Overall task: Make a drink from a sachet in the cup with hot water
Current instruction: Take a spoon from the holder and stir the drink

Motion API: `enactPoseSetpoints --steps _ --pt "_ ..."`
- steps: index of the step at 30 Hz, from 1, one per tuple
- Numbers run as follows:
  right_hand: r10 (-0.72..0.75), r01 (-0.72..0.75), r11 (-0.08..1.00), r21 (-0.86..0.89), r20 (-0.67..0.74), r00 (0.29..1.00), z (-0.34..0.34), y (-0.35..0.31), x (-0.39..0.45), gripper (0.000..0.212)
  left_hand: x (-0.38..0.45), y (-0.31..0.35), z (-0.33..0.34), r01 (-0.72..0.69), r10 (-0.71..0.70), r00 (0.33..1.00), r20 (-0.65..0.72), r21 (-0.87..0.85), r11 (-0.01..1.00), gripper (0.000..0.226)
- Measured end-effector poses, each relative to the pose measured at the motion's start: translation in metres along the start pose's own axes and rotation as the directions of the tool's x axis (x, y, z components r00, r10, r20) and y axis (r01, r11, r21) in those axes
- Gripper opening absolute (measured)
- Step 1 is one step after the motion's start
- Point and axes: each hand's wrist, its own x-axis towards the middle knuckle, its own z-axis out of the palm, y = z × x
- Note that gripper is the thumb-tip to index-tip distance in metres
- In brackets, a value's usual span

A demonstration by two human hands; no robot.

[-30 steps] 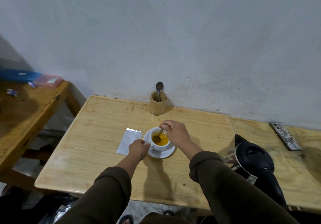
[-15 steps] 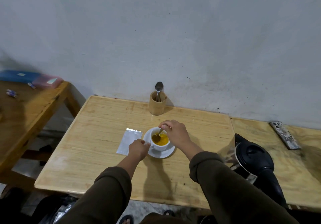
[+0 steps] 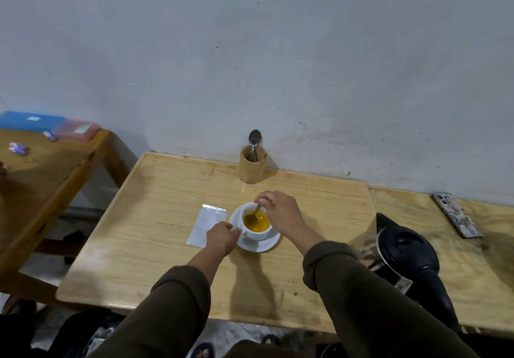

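at the frame's centre our right hand (image 3: 281,213) pinches a spoon (image 3: 253,215) dipped in the cup (image 3: 257,225) of yellow drink; our left hand (image 3: 221,238) grips the cup's side, the sachet (image 3: 207,225) lying flat just left.

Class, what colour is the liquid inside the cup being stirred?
Orange-yellow; the drink fills the white cup, best seen in the head view.
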Motion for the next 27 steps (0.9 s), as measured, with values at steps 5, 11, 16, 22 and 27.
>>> enactPoseSetpoints --steps 5,11,16,22,27 --pt "0.011 -0.014 0.996 -0.088 -0.031 0.999 -0.0011 0.0011 0.0007 0.025 -0.0008 0.0006 0.0000 -0.007 0.007 1.000 -0.006 -0.011 1.000 0.044" --pt "-0.007 0.005 0.996 -0.091 -0.027 1.000 -0.0011 0.0005 0.0006 0.027 -0.0001 0.0001 -0.0006 -0.007 0.007 1.000 -0.001 -0.008 1.000 0.045" --pt "-0.030 0.030 0.999 0.030 0.026 0.999 -0.0019 0.0003 -0.0011 0.024 -0.0004 -0.0007 -0.0002 -0.002 0.002 1.000 -0.002 -0.024 1.000 0.046" --pt "0.004 -0.010 0.992 -0.128 -0.045 0.999 -0.0009 0.0025 0.0016 0.026 -0.0012 0.0001 -0.0007 -0.013 0.013 1.000 -0.003 -0.022 1.000 0.043" --pt "-0.016 0.015 0.998 -0.059 -0.028 0.999 -0.0014 0.0018 0.0004 0.027 -0.0017 0.0004 -0.0009 -0.002 0.002 1.000 -0.001 -0.028 1.000 0.045"
